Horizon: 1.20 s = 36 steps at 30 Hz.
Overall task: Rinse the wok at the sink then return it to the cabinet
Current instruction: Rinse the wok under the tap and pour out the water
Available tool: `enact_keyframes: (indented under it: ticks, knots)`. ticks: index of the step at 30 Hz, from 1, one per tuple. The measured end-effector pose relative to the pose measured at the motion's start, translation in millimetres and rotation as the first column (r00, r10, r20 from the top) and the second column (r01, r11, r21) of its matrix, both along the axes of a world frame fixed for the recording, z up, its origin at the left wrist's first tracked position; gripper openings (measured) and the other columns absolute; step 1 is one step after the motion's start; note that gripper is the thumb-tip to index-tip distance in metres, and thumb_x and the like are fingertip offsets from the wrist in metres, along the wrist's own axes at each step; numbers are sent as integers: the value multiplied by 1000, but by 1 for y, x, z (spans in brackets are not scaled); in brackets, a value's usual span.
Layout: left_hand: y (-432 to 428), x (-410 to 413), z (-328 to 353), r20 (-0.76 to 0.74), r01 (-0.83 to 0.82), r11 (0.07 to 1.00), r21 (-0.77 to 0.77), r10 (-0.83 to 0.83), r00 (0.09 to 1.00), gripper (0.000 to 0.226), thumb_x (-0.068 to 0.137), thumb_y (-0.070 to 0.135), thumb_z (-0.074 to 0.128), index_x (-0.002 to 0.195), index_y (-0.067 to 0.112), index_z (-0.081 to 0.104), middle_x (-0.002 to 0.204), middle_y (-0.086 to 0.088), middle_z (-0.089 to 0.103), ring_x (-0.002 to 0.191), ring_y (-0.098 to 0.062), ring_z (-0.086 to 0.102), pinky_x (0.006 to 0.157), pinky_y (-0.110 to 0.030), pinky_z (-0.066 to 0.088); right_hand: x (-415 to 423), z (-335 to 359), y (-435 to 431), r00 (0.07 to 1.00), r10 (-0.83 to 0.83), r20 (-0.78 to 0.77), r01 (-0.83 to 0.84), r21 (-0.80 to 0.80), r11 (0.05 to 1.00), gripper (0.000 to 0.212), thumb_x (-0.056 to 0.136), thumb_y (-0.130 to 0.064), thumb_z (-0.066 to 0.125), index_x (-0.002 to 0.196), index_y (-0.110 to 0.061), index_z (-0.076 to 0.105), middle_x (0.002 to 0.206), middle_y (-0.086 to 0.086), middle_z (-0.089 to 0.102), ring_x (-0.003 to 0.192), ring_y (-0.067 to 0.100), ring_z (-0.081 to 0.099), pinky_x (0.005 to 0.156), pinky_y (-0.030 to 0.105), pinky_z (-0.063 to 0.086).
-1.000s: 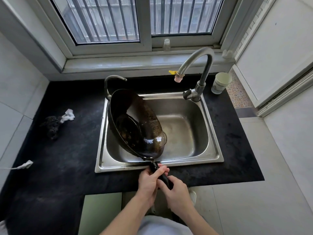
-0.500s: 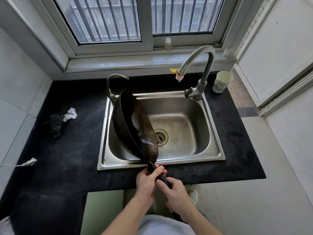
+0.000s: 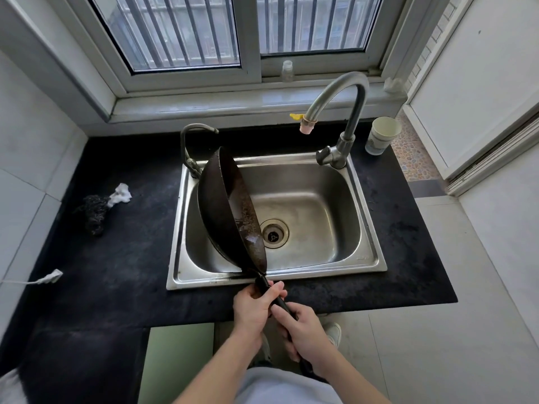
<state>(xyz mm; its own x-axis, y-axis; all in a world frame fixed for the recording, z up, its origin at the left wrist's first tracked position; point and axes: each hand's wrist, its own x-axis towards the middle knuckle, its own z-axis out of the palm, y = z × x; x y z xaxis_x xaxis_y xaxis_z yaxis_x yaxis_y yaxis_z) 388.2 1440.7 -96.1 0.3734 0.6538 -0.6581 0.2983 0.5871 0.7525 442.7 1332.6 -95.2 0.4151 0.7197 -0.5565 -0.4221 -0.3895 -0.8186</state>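
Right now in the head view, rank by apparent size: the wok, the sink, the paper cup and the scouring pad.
1. sink
2. wok
3. scouring pad and paper cup: look about alike, and wide-angle distortion makes ranking them unsure.

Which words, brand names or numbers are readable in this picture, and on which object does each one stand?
No text can be read with certainty.
Stainless steel sink: a small stamped mark on the front right rim, too small to read.
White paper cup: a faint printed pattern, too blurred to read.
Dark round metal wok: no text visible.
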Motion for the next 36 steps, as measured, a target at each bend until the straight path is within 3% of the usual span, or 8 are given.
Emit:
enact_keyframes:
  ticks: [9,17,28,36]
  knots:
    - [0,2,2,-60,49,998,28,-47,997,16,80,15,79,92,6,73,79,-10,78,84,-23,75,85,-47,59,2,-2,-2,997,2,-79,-3,-5,1000,27,99,-33,58,78,-15,60,57,1,50,37,14,37,32,21,33]
    - [0,7,5,-82,66,996,60,-61,995,13,81,16,79,89,7,73,77,-9,78,78,-20,74,65,-29,55,4,-4,-2,990,-36,-138,36,-1,999,30,99,-34,58,76,-15,59,58,4,48,37,14,36,33,20,31]
    - [2,14,2,-144,124,990,72,-112,983,18,76,27,82,78,10,75,73,-4,78,76,-24,73,65,-36,56,9,-2,0,972,-75,-223,68,-38,997,33,98,-39,57,75,-16,60,58,2,48,38,13,33,33,20,28]
    - [3,17,4,-162,138,988,70,-125,979,21,74,30,84,73,11,74,72,-5,78,78,-29,74,60,-32,56,12,-1,1,951,-101,-293,90,-50,995,34,99,-39,55,89,-7,56,58,2,47,38,11,33,33,18,28]
